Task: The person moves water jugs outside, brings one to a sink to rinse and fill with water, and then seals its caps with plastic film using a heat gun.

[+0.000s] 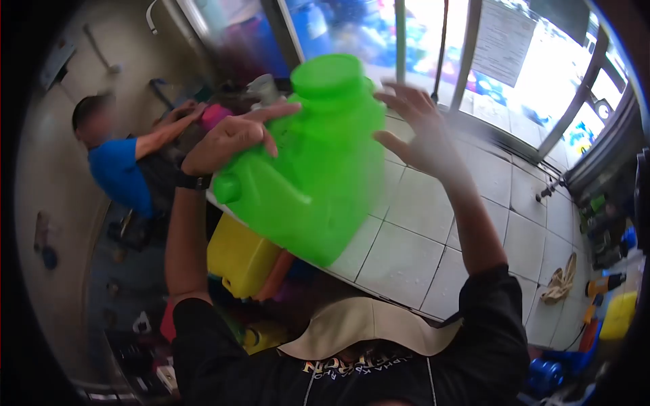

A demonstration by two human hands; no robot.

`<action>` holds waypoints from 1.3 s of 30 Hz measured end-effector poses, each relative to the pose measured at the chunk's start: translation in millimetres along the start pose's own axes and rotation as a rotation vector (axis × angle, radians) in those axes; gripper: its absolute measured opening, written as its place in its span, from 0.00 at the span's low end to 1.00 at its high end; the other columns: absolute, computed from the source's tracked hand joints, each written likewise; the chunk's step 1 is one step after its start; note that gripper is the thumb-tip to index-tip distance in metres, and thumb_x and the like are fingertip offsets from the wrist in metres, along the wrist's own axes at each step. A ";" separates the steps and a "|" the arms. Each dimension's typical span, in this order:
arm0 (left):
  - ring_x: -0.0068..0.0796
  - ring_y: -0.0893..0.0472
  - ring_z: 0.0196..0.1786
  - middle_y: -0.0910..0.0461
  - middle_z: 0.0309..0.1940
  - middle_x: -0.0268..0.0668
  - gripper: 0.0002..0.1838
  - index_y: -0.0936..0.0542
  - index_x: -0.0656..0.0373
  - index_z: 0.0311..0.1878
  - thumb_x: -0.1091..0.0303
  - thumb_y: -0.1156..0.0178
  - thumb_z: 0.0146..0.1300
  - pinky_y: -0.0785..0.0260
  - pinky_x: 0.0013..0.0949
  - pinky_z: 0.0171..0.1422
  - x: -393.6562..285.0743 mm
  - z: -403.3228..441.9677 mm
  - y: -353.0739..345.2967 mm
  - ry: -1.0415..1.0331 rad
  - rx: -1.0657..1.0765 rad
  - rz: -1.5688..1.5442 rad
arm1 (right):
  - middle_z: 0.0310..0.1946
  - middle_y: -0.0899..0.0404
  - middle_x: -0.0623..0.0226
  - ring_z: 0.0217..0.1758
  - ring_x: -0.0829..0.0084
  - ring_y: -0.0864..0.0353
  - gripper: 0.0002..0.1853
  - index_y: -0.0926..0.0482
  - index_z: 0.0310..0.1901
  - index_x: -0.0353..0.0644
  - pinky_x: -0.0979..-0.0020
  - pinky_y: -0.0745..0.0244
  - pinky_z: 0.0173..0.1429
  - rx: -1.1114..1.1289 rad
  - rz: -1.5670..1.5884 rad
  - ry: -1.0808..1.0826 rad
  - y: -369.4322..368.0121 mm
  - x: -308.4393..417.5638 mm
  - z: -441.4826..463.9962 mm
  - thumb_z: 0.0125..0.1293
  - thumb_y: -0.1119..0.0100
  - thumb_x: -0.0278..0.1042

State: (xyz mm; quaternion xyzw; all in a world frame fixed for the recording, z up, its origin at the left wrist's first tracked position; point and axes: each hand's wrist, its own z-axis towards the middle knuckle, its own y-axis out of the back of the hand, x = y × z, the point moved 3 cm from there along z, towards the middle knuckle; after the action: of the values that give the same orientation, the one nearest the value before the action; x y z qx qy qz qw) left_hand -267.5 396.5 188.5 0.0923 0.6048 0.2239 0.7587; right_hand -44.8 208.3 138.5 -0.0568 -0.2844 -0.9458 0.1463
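Your right hand [421,132] is up, fingers spread wide, palm toward the green jug [318,172]; you can't tell whether its fingertips touch. Over on the other side, your left hand [233,139] has its index finger stretched out across the jug's shoulder, the rest partly curled; whether they grip anything, you can't tell. And the jug sits between your hands at the edge of the tiled counter [433,237], big lid [328,78] uppermost. Below that edge, a yellow container [242,257]! Farther left, a person in a blue shirt [122,172] has hands at something pink [215,116].
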 end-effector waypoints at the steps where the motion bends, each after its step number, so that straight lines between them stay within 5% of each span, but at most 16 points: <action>1: 0.31 0.28 0.56 0.32 0.61 0.42 0.27 0.30 0.61 0.59 0.49 0.53 0.67 0.41 0.34 0.64 -7.4 12.1 -0.8 -0.153 0.228 0.303 | 0.56 0.30 0.60 0.57 0.58 0.29 0.27 0.26 0.53 0.47 0.57 0.34 0.61 -0.022 -0.152 0.079 2.3 3.9 18.4 0.49 0.33 0.40; 3: 0.35 0.29 0.60 0.36 0.64 0.43 0.26 0.30 0.60 0.59 0.52 0.48 0.65 0.42 0.37 0.67 -19.9 30.5 -7.0 -0.333 0.470 0.593 | 0.50 0.24 0.61 0.54 0.61 0.25 0.23 0.23 0.51 0.47 0.61 0.31 0.60 0.103 -0.163 0.179 19.7 14.5 37.9 0.51 0.33 0.40; 8: 0.43 0.27 0.58 0.29 0.59 0.48 0.28 0.31 0.61 0.60 0.64 0.39 0.56 0.37 0.39 0.62 -17.0 66.9 -22.9 -0.225 0.270 0.504 | 0.40 0.18 0.62 0.38 0.70 0.16 0.20 0.23 0.53 0.47 0.70 0.22 0.44 0.132 -0.229 0.061 72.3 8.8 36.7 0.57 0.37 0.36; 10: 0.43 0.24 0.54 0.26 0.54 0.49 0.27 0.30 0.62 0.59 0.61 0.40 0.56 0.34 0.38 0.58 -17.5 79.4 -41.4 -0.208 0.237 0.628 | 0.39 0.18 0.63 0.36 0.74 0.16 0.20 0.25 0.55 0.45 0.74 0.22 0.42 -0.101 -0.087 -0.418 109.6 -24.3 26.0 0.60 0.41 0.35; 12: 0.43 0.21 0.49 0.23 0.50 0.50 0.26 0.29 0.63 0.57 0.59 0.41 0.57 0.32 0.37 0.55 -15.6 88.2 -57.0 -0.183 0.195 0.758 | 0.38 0.18 0.64 0.33 0.76 0.17 0.20 0.26 0.56 0.44 0.77 0.22 0.39 -0.267 0.070 -0.570 129.1 -78.9 -14.9 0.62 0.43 0.33; 15: 0.46 0.21 0.46 0.21 0.42 0.50 0.24 0.24 0.64 0.51 0.54 0.43 0.58 0.31 0.37 0.52 -14.5 97.6 -69.1 -0.178 -0.022 0.848 | 0.36 0.18 0.61 0.33 0.74 0.18 0.20 0.24 0.53 0.41 0.74 0.23 0.37 0.112 0.230 -0.882 90.8 -208.8 -146.4 0.58 0.40 0.32; 18: 0.47 0.20 0.43 0.20 0.38 0.48 0.22 0.21 0.64 0.44 0.52 0.42 0.58 0.30 0.38 0.50 -18.9 100.9 -78.3 -0.155 -0.108 0.886 | 0.40 0.17 0.63 0.40 0.70 0.21 0.20 0.19 0.48 0.46 0.70 0.26 0.49 0.771 0.284 -0.987 13.3 -247.3 -242.7 0.51 0.35 0.35; 22: 0.45 0.19 0.40 0.19 0.37 0.46 0.26 0.19 0.60 0.42 0.44 0.43 0.57 0.28 0.38 0.44 -19.3 112.4 -87.7 -0.091 -0.193 0.918 | 0.47 0.21 0.59 0.47 0.69 0.22 0.22 0.21 0.50 0.44 0.69 0.28 0.52 0.856 0.099 -0.823 -68.4 -303.3 -239.1 0.54 0.36 0.43; 23: 0.45 0.19 0.39 0.19 0.36 0.46 0.26 0.19 0.61 0.42 0.44 0.43 0.57 0.28 0.38 0.44 -19.1 115.5 -88.8 -0.069 -0.202 0.898 | 0.46 0.21 0.60 0.47 0.68 0.23 0.21 0.22 0.50 0.42 0.69 0.28 0.51 0.508 0.318 -1.212 -84.8 -315.2 -223.2 0.57 0.39 0.42; 25: 0.45 0.19 0.39 0.19 0.36 0.46 0.26 0.19 0.61 0.42 0.44 0.43 0.57 0.28 0.39 0.44 -17.2 123.1 -91.8 -0.049 -0.211 0.878 | 0.45 0.22 0.60 0.46 0.68 0.23 0.20 0.23 0.50 0.39 0.69 0.27 0.49 0.112 0.534 -1.560 -109.3 -341.5 -217.2 0.59 0.41 0.40; 26: 0.45 0.19 0.38 0.19 0.35 0.46 0.26 0.19 0.61 0.42 0.44 0.43 0.57 0.28 0.39 0.43 -15.2 125.5 -92.7 -0.055 -0.231 0.898 | 0.42 0.21 0.62 0.44 0.69 0.22 0.17 0.22 0.49 0.38 0.69 0.26 0.45 0.087 0.450 -1.064 -118.5 -348.3 -202.9 0.60 0.42 0.36; 28: 0.46 0.19 0.38 0.19 0.35 0.46 0.26 0.19 0.61 0.42 0.44 0.43 0.57 0.28 0.39 0.43 -16.7 129.7 -91.7 -0.060 -0.257 0.921 | 0.40 0.21 0.63 0.41 0.70 0.22 0.14 0.22 0.47 0.37 0.70 0.25 0.41 0.059 0.359 -0.563 -126.1 -349.8 -180.6 0.61 0.43 0.33; 30: 0.44 0.18 0.39 0.19 0.35 0.48 0.18 0.20 0.64 0.40 0.57 0.39 0.55 0.29 0.35 0.44 -19.3 131.5 -92.9 -0.012 -0.228 0.929 | 0.37 0.20 0.66 0.36 0.74 0.21 0.12 0.21 0.45 0.37 0.73 0.25 0.38 -0.242 1.058 -1.228 -133.7 -351.2 -190.3 0.61 0.43 0.29; 34: 0.44 0.18 0.39 0.19 0.35 0.49 0.18 0.20 0.64 0.40 0.57 0.39 0.55 0.28 0.35 0.43 -19.6 131.6 -93.2 0.025 -0.216 0.903 | 0.36 0.19 0.67 0.33 0.76 0.21 0.11 0.20 0.43 0.36 0.77 0.25 0.37 -0.363 0.880 -1.034 -99.2 -295.4 -168.3 0.59 0.41 0.28; 36: 0.48 0.20 0.38 0.20 0.35 0.49 0.24 0.21 0.62 0.41 0.48 0.43 0.58 0.29 0.41 0.41 -16.7 130.9 -93.2 -0.041 -0.238 0.950 | 0.38 0.19 0.65 0.37 0.76 0.21 0.12 0.21 0.45 0.37 0.75 0.25 0.42 -0.228 0.603 -0.945 -90.7 -283.8 -167.4 0.59 0.41 0.29; 39: 0.49 0.20 0.38 0.20 0.35 0.49 0.21 0.21 0.63 0.41 0.52 0.40 0.57 0.30 0.40 0.41 -16.8 133.9 -97.1 -0.061 -0.220 0.930 | 0.46 0.20 0.62 0.47 0.71 0.22 0.18 0.24 0.52 0.41 0.73 0.28 0.52 -0.337 0.569 -0.925 -95.6 -287.8 -193.9 0.58 0.41 0.28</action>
State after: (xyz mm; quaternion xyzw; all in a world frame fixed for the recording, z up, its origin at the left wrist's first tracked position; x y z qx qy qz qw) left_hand -119.8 320.7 197.0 0.2788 0.4496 0.5995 0.6005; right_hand 194.6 247.1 -127.5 -0.5620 -0.1373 -0.7781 0.2447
